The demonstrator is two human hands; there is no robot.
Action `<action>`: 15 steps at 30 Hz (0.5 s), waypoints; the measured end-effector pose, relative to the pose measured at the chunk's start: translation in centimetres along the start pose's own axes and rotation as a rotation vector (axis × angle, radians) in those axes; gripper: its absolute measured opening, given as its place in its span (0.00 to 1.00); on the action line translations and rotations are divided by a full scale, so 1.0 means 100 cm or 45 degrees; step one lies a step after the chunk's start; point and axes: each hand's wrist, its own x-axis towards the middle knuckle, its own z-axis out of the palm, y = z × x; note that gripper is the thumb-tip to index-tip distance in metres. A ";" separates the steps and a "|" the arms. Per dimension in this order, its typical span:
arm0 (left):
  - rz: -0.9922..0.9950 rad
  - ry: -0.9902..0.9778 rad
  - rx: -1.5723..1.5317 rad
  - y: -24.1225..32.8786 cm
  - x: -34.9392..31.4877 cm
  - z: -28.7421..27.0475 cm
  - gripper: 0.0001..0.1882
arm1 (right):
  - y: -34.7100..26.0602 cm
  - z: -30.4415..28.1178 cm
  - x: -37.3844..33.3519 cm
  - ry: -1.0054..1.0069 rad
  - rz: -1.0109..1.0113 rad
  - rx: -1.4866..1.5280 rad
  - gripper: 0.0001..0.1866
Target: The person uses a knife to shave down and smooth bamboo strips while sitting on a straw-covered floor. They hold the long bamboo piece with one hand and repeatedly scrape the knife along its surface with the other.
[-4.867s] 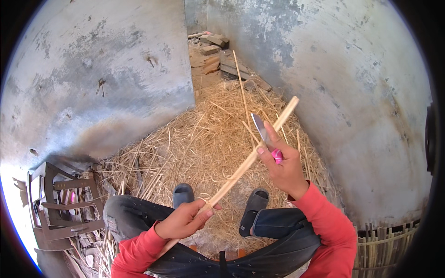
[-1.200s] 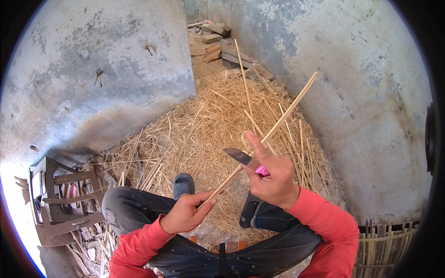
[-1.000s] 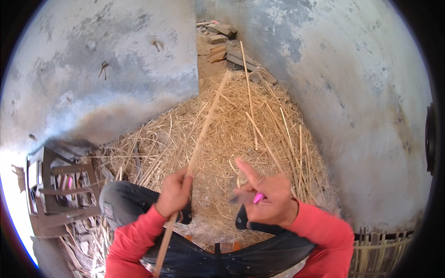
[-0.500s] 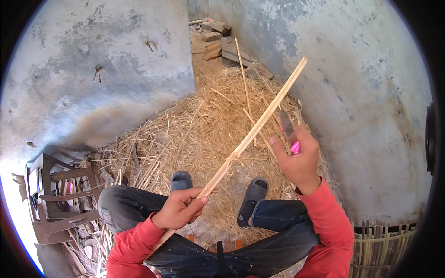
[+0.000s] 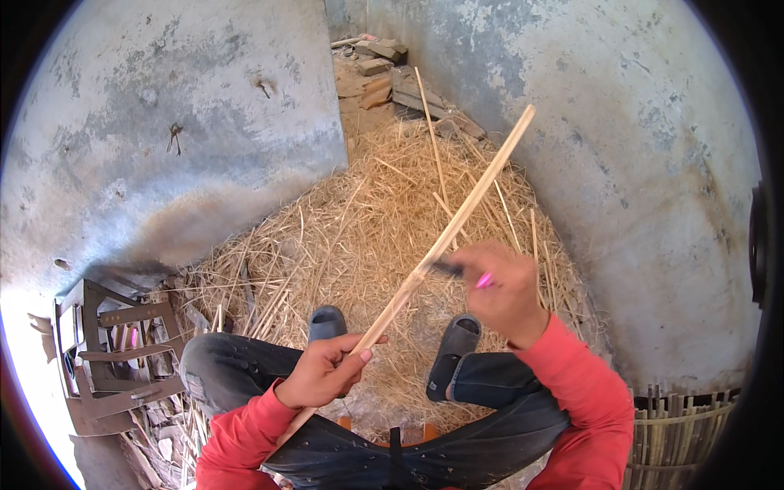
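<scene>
Head view: the left hand (image 5: 322,373) is closed around a pale stick (image 5: 482,188), gripping it on its lower part. The stick slants across the middle, its far end up and to the right, its near end running down past the left wrist over the trousers (image 5: 465,445). A joint (a slightly rough ring) marks it about midway. The right hand (image 5: 505,290), blurred, is curled around a knife (image 5: 447,269) with a pink handle; its dark blade points left and lies at the stick just above that joint, though whether the edge touches I cannot tell.

Below the stick, straw-like shavings (image 5: 351,216) cover the floor, with thin strips (image 5: 430,131) lying among them. Two dark slippers (image 5: 454,353) stand on the ground near the person's knees.

At lower right is a basket-like thing (image 5: 682,433) of upright slats bound by cross bands; a dark gap shows along its top, and its contents are hidden. At left stands a dark, open frame (image 5: 131,316) (boxy, with crossbars); scraps and something pink show through its gaps, whether inside or behind it is unclear. Bricks (image 5: 376,65) lie in the far corner, beside the wall (image 5: 637,180).
</scene>
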 end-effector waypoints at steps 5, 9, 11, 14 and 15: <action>0.035 -0.008 -0.053 0.002 -0.002 -0.003 0.21 | 0.034 -0.038 0.012 0.360 0.351 -0.237 0.23; -0.007 -0.079 -0.090 0.003 0.001 -0.004 0.21 | 0.046 -0.052 0.013 0.547 0.497 0.131 0.30; 0.016 -0.118 -0.051 0.001 -0.002 -0.002 0.21 | 0.035 -0.055 0.011 0.351 0.727 0.431 0.30; 0.009 -0.194 -0.034 -0.001 -0.001 0.002 0.21 | 0.016 -0.027 0.008 0.268 0.823 0.819 0.25; 0.001 -0.211 -0.027 0.000 -0.001 0.003 0.21 | 0.016 -0.023 0.006 0.167 0.822 0.825 0.24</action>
